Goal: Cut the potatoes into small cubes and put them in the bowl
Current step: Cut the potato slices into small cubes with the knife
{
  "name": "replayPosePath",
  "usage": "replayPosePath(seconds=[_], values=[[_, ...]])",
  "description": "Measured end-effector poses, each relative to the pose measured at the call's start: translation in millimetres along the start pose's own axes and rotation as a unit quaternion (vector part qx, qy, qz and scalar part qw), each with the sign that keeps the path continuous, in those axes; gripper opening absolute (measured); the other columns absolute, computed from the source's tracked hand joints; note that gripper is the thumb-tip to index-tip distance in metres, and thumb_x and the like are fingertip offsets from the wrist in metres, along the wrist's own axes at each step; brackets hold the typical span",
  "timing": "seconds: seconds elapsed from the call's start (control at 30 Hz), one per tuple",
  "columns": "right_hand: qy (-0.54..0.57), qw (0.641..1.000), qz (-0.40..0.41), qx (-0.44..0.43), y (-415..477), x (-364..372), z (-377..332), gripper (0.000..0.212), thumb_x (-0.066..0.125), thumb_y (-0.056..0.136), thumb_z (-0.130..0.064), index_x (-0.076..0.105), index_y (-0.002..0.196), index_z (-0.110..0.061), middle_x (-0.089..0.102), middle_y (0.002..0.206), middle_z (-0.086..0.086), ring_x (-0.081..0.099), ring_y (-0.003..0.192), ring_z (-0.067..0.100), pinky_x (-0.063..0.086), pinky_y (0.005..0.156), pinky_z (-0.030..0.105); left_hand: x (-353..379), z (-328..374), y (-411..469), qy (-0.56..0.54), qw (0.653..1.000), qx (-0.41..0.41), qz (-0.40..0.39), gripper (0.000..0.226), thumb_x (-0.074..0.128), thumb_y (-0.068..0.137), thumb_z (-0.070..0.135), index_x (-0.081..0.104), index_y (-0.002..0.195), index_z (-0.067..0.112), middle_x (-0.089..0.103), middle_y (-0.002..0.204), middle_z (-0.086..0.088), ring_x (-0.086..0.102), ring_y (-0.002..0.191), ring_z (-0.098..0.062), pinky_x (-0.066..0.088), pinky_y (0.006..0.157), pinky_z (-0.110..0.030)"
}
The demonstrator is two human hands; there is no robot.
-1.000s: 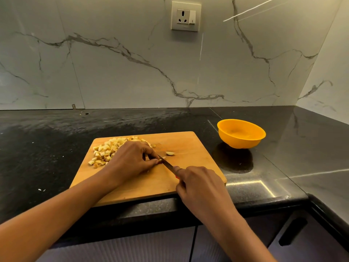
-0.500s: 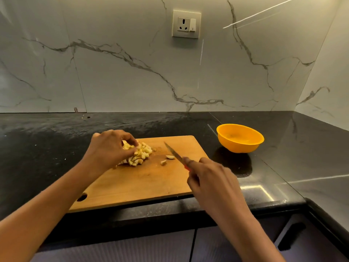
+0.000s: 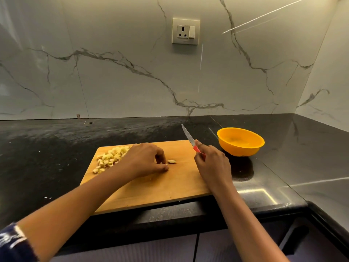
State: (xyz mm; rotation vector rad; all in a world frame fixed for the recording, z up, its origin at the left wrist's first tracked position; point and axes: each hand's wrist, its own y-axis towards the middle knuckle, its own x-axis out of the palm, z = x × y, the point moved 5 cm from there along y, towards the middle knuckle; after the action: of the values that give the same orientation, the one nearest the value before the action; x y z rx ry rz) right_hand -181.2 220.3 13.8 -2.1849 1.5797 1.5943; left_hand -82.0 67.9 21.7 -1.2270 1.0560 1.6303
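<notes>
Left fingers [image 3: 160, 156]: curled downward with their tips on the wood, meeting the near end of a lone pale potato piece [image 3: 171, 161]. From here it cannot be told whether they pinch it or merely touch it.
Left hand [image 3: 144, 161]: knuckles up, resting mid-board between the lone piece and the heap of cubes.
Right fingers [image 3: 203, 148]: wrapped around a red handle, the forefinger stretched up toward the blade.
Right hand [image 3: 213, 164]: grips the knife [image 3: 189, 138], held clear of the board near its far right corner. The steel blade slants up and away to the left, with its tip over the dark counter.
Potato cubes [image 3: 110, 159]: a loose heap of small yellow dice at the board's far left corner, partly hidden behind the left hand. A few strays lie at the heap's near edge.
Cutting board [image 3: 151, 191]: wooden and rectangular, flat on the counter, its near edge reaching the counter's front lip.
Bowl [image 3: 241, 149]: orange and round, upright on the counter just past the board's far right corner. It is not touching the board, sits near the knife hand, and is well apart from the cubes.
Counter [image 3: 56, 148]: polished black stone, flecked with small pale scraps left of the board and turning a corner at right.
Wall [image 3: 113, 76]: white marble with grey veins, with a socket plate [image 3: 185, 31] mounted above the board.
Sleeve [image 3: 13, 241]: dark blue with a white pattern, on the left arm at the bottom-left corner.
</notes>
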Motion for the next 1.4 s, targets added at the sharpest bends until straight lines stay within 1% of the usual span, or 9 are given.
replayPosePath(seconds=[0.1,0.23,0.4,0.5,0.63,0.83,0.97,1.17,1.4], values=[[-0.007,1.000,-0.008,-0.002,-2.1,0.6,1.8,0.044,0.048,0.097,-0.025,0.043,0.141,-0.029,0.058,0.091,-0.001,0.051,0.078,0.010,0.042,0.065,0.025,4.3,1.1,8.2,-0.062,0.997,-0.031,-0.030,0.010,0.068,0.084,0.036,0.064,0.090,0.029,0.063,0.096,0.010,0.053,0.081,-0.004,0.042,0.064,-0.014],[-0.013,1.000,-0.022,-0.004,-5.4,0.8,1.7,0.044,0.046,0.097,-0.026,0.043,0.141,-0.030,0.056,0.091,-0.001,0.051,0.079,0.011,0.040,0.064,0.025,-25.8,-15.5,-2.2,-0.040,0.997,-0.054,0.045,0.012,0.069,0.082,0.036,0.059,0.088,0.035,0.056,0.087,0.018,0.050,0.075,0.002,0.046,0.086,-0.031],[-0.019,0.999,-0.026,-0.012,-10.0,-2.9,-3.7,0.044,0.046,0.098,-0.027,0.042,0.141,-0.029,0.046,0.083,-0.006,0.044,0.073,0.009,0.025,0.051,0.015,-47.9,-43.4,-14.7,0.093,0.989,-0.108,0.036,0.044,0.066,0.085,0.040,0.050,0.126,0.039,0.060,0.115,0.017,0.054,0.110,-0.007,0.036,0.097,-0.038],[-0.017,1.000,-0.023,-0.009,-14.9,-7.2,-6.1,0.044,0.046,0.098,-0.027,0.042,0.142,-0.030,0.047,0.084,-0.006,0.044,0.072,0.008,0.027,0.052,0.016,-41.0,-23.3,-7.3,0.081,0.995,-0.041,0.051,0.052,0.065,0.086,0.039,0.044,0.133,0.040,0.058,0.124,0.016,0.052,0.116,-0.007,0.038,0.099,-0.039],[-0.029,0.999,-0.040,-0.010,-29.7,-14.3,-9.0,0.045,0.044,0.098,-0.029,0.039,0.142,-0.034,0.046,0.089,-0.008,0.044,0.079,0.008,0.031,0.063,0.023,-13.3,6.1,12.9,0.015,0.999,0.048,-0.011,0.042,0.065,0.086,0.037,0.054,0.127,0.033,0.061,0.117,0.012,0.050,0.097,-0.001,0.045,0.089,-0.024],[-0.021,0.997,-0.060,-0.032,-47.2,-24.4,-13.3,0.044,0.044,0.098,-0.031,0.040,0.141,-0.036,0.058,0.107,-0.008,0.052,0.088,0.009,0.038,0.069,0.022,5.7,5.2,27.1,-0.067,0.996,0.052,0.000,0.019,0.066,0.087,0.030,0.072,0.104,0.024,0.068,0.098,0.008,0.053,0.079,0.000,0.044,0.070,-0.011],[-0.020,0.997,-0.068,-0.033,-48.0,-27.0,-13.8,0.044,0.045,0.098,-0.032,0.039,0.141,-0.036,0.059,0.107,-0.009,0.049,0.085,0.006,0.040,0.070,0.021,4.3,0.9,33.5,-0.142,0.990,0.000,0.006,0.022,0.067,0.085,0.032,0.073,0.102,0.020,0.066,0.092,0.009,0.056,0.082,-0.002,0.048,0.077,-0.020],[-0.037,0.993,-0.104,-0.042,-45.8,-26.6,-17.5,0.044,0.044,0.098,-0.029,0.041,0.141,-0.035,0.059,0.106,-0.007,0.052,0.087,0.009,0.044,0.072,0.024,6.2,-2.1,32.7,-0.126,0.991,0.001,0.034,0.020,0.068,0.084,0.034,0.073,0.100,0.024,0.060,0.088,0.015,0.052,0.078,0.000,0.041,0.064,-0.012],[-0.052,0.987,-0.146,-0.046,-38.9,-26.0,-22.8,0.044,0.045,0.097,-0.028,0.042,0.140,-0.035,0.054,0.095,-0.005,0.055,0.088,0.014,0.044,0.071,0.027,9.6,-4.0,27.9,-0.108,0.992,0.019,0.068,0.017,0.069,0.084,0.031,0.073,0.099,0.025,0.061,0.088,0.014,0.053,0.077,-0.002,0.043,0.067,-0.014]])
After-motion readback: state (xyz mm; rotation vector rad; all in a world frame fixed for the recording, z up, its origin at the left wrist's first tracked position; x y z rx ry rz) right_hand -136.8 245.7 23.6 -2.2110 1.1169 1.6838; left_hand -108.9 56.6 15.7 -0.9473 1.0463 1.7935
